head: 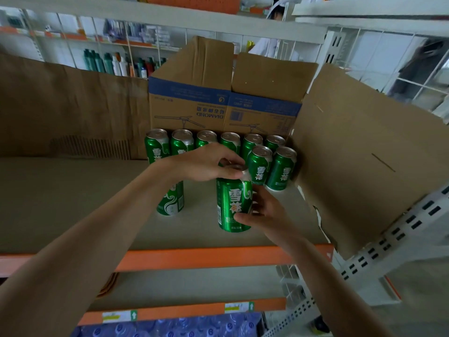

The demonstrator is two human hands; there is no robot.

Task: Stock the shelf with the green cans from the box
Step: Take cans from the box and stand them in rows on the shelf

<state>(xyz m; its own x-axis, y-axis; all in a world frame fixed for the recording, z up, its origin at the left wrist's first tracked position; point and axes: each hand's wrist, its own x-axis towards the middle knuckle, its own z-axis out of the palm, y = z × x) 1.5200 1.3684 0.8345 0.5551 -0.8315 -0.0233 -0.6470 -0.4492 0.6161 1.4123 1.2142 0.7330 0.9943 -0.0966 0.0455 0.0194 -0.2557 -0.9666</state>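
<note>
Green aluminium drink can (234, 203) sits centre frame, over the front half of the beige shelf board with orange front lip (73, 203). Base at or just off the board, can't tell which.

My left hand (209, 164) is curled over the lid, fingertips pinching the top rim. My right hand (264, 212) wraps the lower right side, thumb across the label front, other fingers behind and hidden. Both hands hold this one can.

Risks, my call:
- It is nearer the orange lip than any other can. Release it here with a tilt and it could topple forward off the shelf.
- My left forearm passes right over the lone green can at centre left (171, 203). Dropping my elbow or pulling back carelessly would knock it over.
- Pushing back too fast would bump the pair of green cans in the second row (269, 167), and they'd rattle the back row of green cans (230, 139), which stands against the open brown cardboard box (218, 93).

Orientation: upright, long axis vertical, lid up, leaning slightly in frame. The white-lettered label faces me, toward the bottom of the frame.
</note>
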